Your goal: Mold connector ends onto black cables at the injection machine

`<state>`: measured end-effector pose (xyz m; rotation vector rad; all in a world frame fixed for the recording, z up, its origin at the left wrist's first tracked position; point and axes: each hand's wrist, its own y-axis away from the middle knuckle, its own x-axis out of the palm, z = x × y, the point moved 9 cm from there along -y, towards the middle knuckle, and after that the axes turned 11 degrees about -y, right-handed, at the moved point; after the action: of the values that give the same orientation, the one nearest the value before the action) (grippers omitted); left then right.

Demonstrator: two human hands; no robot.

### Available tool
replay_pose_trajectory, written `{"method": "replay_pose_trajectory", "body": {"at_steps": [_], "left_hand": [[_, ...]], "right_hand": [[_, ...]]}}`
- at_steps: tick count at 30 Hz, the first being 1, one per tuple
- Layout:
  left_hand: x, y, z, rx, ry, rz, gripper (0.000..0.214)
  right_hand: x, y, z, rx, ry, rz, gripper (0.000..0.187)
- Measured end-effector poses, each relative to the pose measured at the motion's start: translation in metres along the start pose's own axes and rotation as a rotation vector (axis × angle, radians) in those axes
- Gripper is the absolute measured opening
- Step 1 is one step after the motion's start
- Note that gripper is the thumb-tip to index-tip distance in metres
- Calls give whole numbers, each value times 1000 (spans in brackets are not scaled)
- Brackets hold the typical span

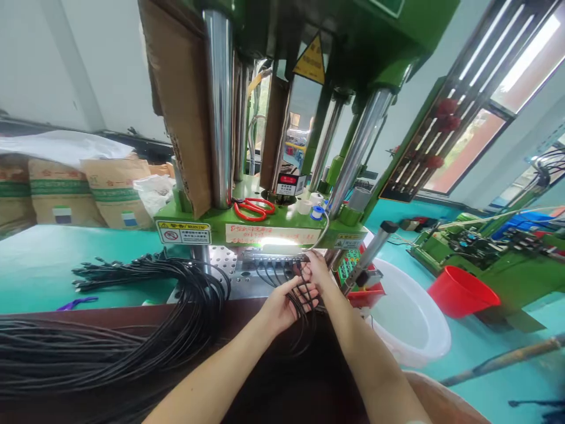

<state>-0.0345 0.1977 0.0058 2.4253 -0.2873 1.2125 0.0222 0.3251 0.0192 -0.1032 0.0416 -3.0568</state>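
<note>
My left hand [278, 307], palm up, has its fingers curled round several thin black cables [298, 306] just in front of the green press. Close beside it, my right hand [318, 274] pinches one of these cables near the right end of a metal mould [273, 255]. The cables run in a row from the mould's front edge towards my left palm. Their far ends are hidden inside the mould, and my right fingertips are partly covered.
A thick bundle of black cables [194, 288] lies to the left. Red-handled scissors [253, 208] and a blue-and-white spool [316, 212] rest on the press ledge [198, 219]. A white tub [410, 306] and a red bucket [461, 291] stand at the right.
</note>
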Motion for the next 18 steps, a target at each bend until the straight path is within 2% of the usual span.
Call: {"method": "replay_pose_trajectory", "body": {"at_steps": [3,7,13,18], "left_hand": [[11,14,7,5,50,-14,13],[19,30,15,-31,175,-18,19],[13,69,42,-80,103,-29,22],[3,96,47,-46,29,-3,17]], "right_hand": [[-7,20,7,-6,-172,-57,17],[-4,36,16,-21,-312,-119,19],[-8,45,6,13,-406,-172,16],[-17,54,-9,39,-444,-182,21]]}}
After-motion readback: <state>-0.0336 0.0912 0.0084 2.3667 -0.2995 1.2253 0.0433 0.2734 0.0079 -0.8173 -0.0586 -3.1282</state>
